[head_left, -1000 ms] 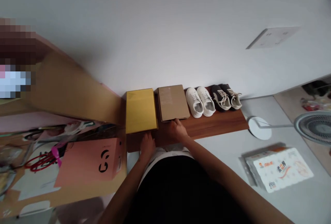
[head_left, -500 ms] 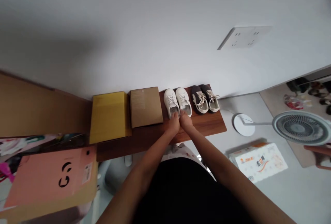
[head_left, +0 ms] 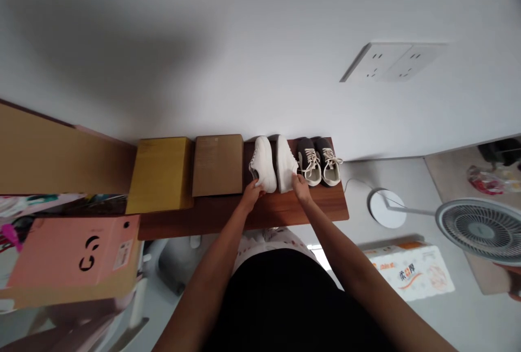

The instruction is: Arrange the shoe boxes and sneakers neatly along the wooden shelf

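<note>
- Background was a plain pale wall (head_left: 244,43), with a flat white rectangular socket plate (head_left: 396,62) at upper right.
- Against the wall's foot ran a long reddish-brown wood-grain board (head_left: 268,217).
- On the board, from the left: a yellow rectangular box (head_left: 157,173), then a plain brown cardboard box (head_left: 217,165) just beside it.
- Next along, between the cardboard box and the dark pair: a left white lace-up sneaker (head_left: 265,162) and a right white sneaker (head_left: 285,165), toes toward the wall. Both tipped outward, soles turned toward each other, a narrow gap between. Could not tell whether either rested fully on the board.
- Left hand (head_left: 251,196): thumb and fingers pinched the heel end of the left sneaker.
- Right hand (head_left: 302,187): fingers curled, gripping the right sneaker at its heel; exact finger placement partly hidden.
- Right end of the board: dark low sneakers (head_left: 311,161) with cream laces, upright, side by side.
- Off to the right stood a white round fan (head_left: 480,230); below it, a white pack (head_left: 411,270) with orange print.
- Lower left, a pink box (head_left: 69,254) with black lettering.
</note>
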